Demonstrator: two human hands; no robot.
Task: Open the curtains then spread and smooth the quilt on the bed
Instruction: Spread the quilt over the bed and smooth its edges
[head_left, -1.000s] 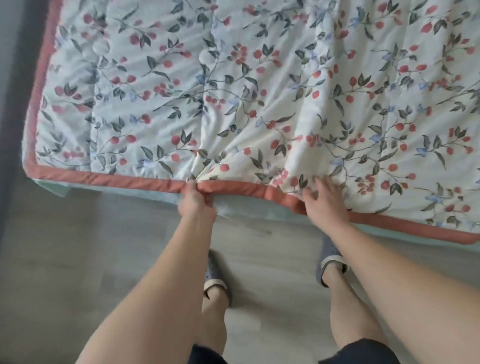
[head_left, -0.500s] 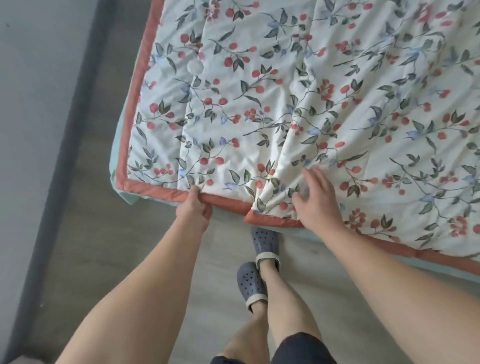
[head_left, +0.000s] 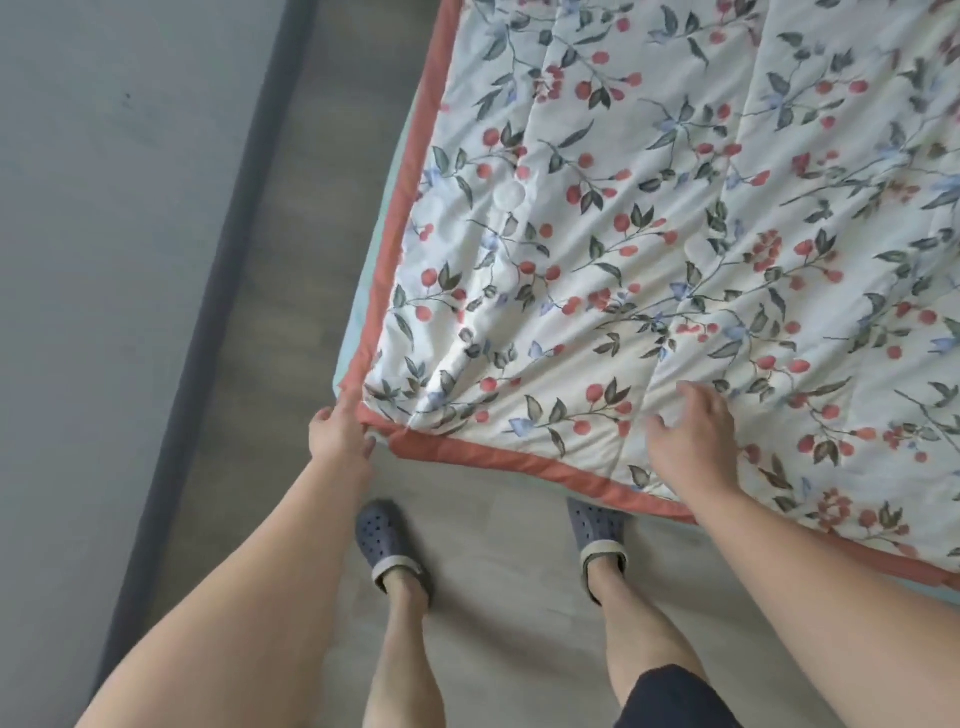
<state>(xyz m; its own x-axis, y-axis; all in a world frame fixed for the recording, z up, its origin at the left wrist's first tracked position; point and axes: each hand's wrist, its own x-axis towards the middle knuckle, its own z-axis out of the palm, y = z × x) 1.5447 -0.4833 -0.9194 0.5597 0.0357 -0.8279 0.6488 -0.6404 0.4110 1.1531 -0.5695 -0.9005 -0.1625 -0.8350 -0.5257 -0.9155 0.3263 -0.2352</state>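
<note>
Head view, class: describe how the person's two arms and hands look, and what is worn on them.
Both forearms are bare, with no sleeves in view. The left hand and right hand wear no gloves, and no rings, watch or bracelets show. Nails look short.

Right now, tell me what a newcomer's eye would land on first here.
The quilt grabs attention first: white with red berries and green leaves, edged in a coral border, filling the upper right. At its near corner the left hand pinches the border, with creases fanning out from it, while the right hand lies on the fabric. Below, two dark clogs stand on the grey floor.
</note>
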